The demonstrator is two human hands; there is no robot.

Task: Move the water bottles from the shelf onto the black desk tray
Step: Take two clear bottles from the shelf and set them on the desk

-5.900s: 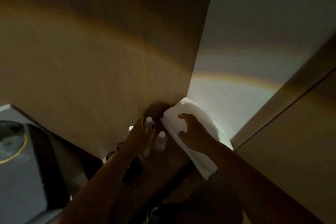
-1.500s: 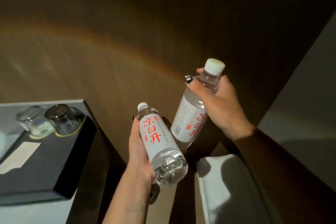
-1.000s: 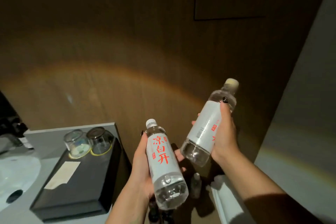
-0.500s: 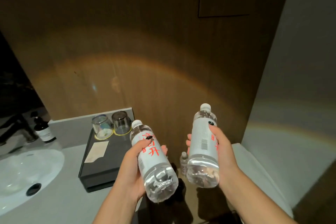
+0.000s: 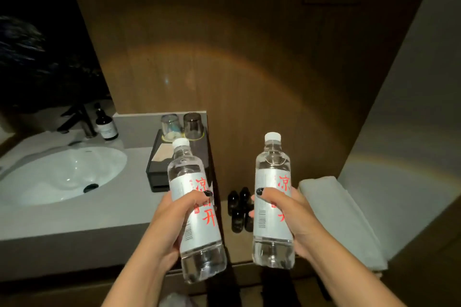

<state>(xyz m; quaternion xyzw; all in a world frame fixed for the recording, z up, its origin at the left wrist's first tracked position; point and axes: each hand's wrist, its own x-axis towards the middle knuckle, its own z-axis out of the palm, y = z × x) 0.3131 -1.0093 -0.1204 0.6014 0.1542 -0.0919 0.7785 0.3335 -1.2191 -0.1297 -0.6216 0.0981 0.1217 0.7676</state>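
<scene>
Both hands are full: the left hand (image 5: 174, 222) is wrapped around the label of a clear water bottle (image 5: 195, 212), which tilts a little with its white cap toward the upper left, and the right hand (image 5: 287, 217) grips a second water bottle (image 5: 273, 199) held nearly upright, just right of the frame's centre. The 2 bottles are held side by side in the air, apart from each other, each with red characters on a pale label. Behind the left bottle, at centre left, the black tray (image 5: 159, 174) sits on the grey surface (image 5: 74, 217), hard against its right edge; 2 glasses (image 5: 182, 126) stand upside down at the tray's far end and a pale card (image 5: 163, 154) lies on it. The left bottle's cap overlaps the tray in the view, though the bottle is not resting on it. At left, a white basin (image 5: 59, 172) is sunk into the surface, with a dark tap (image 5: 77, 117) and a small dark pump bottle (image 5: 106, 124) behind it. Between the 2 held bottles, lower down, a cluster of small dark bottles (image 5: 240, 209) stands on a wooden shelf (image 5: 239, 244), and a folded white towel (image 5: 341, 214) lies at the right.
</scene>
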